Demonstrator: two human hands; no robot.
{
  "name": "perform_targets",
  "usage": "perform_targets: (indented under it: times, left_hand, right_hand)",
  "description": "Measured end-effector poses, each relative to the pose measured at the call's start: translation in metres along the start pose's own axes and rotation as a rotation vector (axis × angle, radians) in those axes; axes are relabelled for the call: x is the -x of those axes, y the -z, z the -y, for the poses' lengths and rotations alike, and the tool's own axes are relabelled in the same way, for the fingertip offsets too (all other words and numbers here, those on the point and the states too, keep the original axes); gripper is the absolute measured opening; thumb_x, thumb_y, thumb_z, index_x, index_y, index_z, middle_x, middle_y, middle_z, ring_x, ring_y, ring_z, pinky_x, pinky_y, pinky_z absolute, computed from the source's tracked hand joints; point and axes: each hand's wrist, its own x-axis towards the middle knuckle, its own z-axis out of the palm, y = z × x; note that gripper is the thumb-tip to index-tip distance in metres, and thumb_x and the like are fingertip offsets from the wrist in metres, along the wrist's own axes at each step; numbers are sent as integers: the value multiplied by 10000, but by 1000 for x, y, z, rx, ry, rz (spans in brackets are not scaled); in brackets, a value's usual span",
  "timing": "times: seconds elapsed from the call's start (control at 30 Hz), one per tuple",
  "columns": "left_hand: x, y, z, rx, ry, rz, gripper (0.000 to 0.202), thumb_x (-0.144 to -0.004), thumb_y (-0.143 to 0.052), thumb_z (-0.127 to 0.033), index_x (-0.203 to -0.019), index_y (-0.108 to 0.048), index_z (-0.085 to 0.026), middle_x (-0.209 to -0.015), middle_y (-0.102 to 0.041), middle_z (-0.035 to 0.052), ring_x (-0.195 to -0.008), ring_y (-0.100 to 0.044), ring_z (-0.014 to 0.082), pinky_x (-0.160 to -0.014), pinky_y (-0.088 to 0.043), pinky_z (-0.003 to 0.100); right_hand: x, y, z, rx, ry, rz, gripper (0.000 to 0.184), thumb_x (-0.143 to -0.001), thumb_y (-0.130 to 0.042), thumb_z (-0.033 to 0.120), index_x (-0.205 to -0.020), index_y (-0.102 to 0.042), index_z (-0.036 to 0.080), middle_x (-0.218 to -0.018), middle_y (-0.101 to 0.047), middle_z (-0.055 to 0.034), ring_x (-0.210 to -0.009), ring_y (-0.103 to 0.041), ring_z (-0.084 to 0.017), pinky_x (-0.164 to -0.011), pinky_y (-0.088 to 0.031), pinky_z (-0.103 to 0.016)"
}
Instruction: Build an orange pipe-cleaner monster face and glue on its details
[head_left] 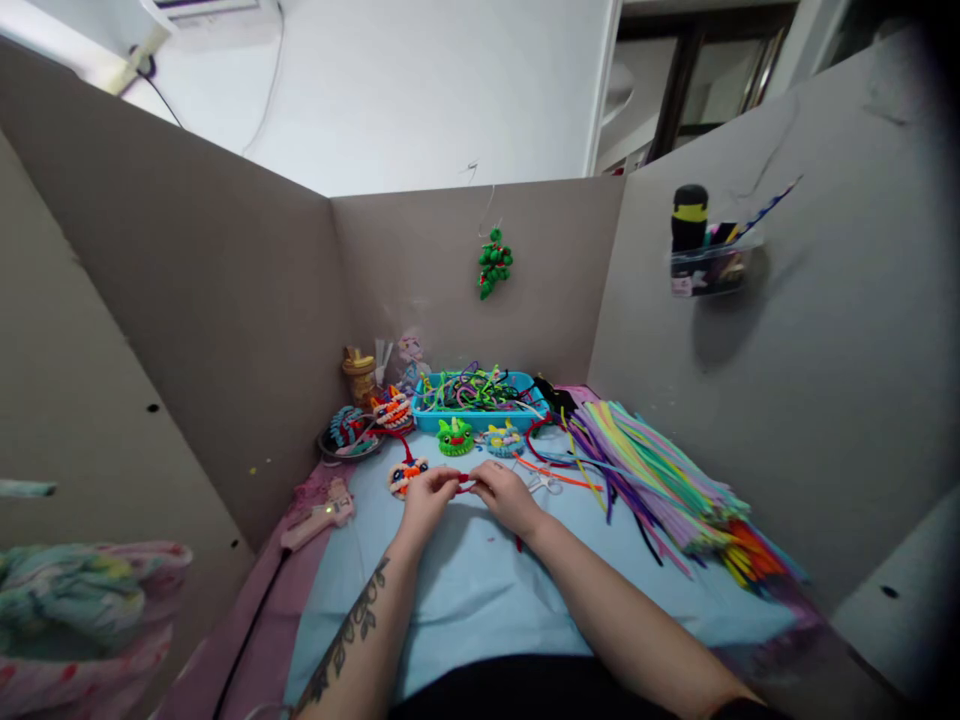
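Note:
Over the blue cloth (457, 600), my left hand (430, 492) and my right hand (504, 494) meet with fingertips nearly touching. Both pinch a red pipe cleaner (464, 480), which shows as a short bent piece between them. A bit of red also shows below my right hand. Just behind my left hand lies an orange and white pipe-cleaner animal face (405, 476), partly covered by the hand. A green face (455, 437) and a blue and yellow one (504, 440) sit beyond my hands. White-handled scissors (546, 484) lie beside my right hand.
A blue basket (480, 420) of tangled pipe cleaners stands at the back. Bundles of coloured pipe cleaners (652, 470) spread along the right. A pink glue gun (322, 522) with a black cord and a dish (352, 452) are at left. Grey panels (465, 320) enclose the table.

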Motion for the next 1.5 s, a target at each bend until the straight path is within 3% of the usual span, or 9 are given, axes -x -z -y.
perform_targets:
  times: [0.13, 0.3, 0.57, 1.0, 1.23, 1.37, 1.5]
  left_hand:
    - [0, 0, 0, -95, -40, 50, 179, -677, -587, -221, -794, -682, -126, -741, -694, 60, -670, -613, 157, -626, -467, 249]
    - [1, 0, -2, -192, -84, 102, 174, -680, -558, -194, -768, -691, -126, -717, -697, 56, -655, -610, 160, -619, -460, 250]
    - [2, 0, -4, -232, -94, 105, 196, -685, -546, -203, -776, -700, -123, -726, -700, 64, -656, -602, 160, -603, -447, 241]
    - [2, 0, -2, -62, 64, 173, 223, -665, -602, -241, -814, -708, -112, -617, -665, 35, -529, -545, 118, -530, -406, 218]
    - [0, 1, 4, 24, 128, 87, 294, -669, -591, -237, -922, -673, -111, -833, -699, 91, -667, -626, 164, -591, -491, 255]
    - [3, 0, 1, -130, -30, 92, 292, -709, -575, -274, -942, -667, -125, -889, -696, 102, -778, -634, 201, -676, -511, 305]
    - [9, -2, -5, -306, -233, 104, 346, -659, -645, -237, -999, -652, -171, -932, -682, 81, -793, -619, 191, -704, -508, 307]
  right_hand:
    - [1, -1, -6, 0, -11, -37, 189, -818, -528, 143, -995, -572, 189, -822, -577, -49, -800, -524, -182, -731, -435, -306]
    - [2, -3, -12, -18, 30, -28, 118, -835, -515, 163, -874, -620, 200, -802, -576, -43, -806, -534, -173, -737, -441, -305]
    - [1, -4, -12, -18, 45, -35, 113, -834, -520, 167, -874, -623, 189, -789, -584, -46, -784, -537, -171, -729, -445, -309]
    - [0, 0, -13, 16, 77, -17, 124, -825, -506, 118, -826, -605, 194, -784, -569, -40, -781, -504, -177, -713, -420, -304]
    - [-1, 0, -16, 19, 88, -23, 128, -827, -498, 120, -834, -603, 193, -791, -572, -47, -788, -506, -178, -718, -423, -302]
    - [-1, 2, -17, 15, 86, -34, 134, -823, -493, 109, -837, -601, 186, -792, -570, -52, -794, -506, -182, -722, -425, -308]
    - [-2, 5, -15, 6, 71, -57, 143, -825, -481, 109, -841, -602, 183, -796, -570, -53, -801, -505, -186, -726, -425, -313]
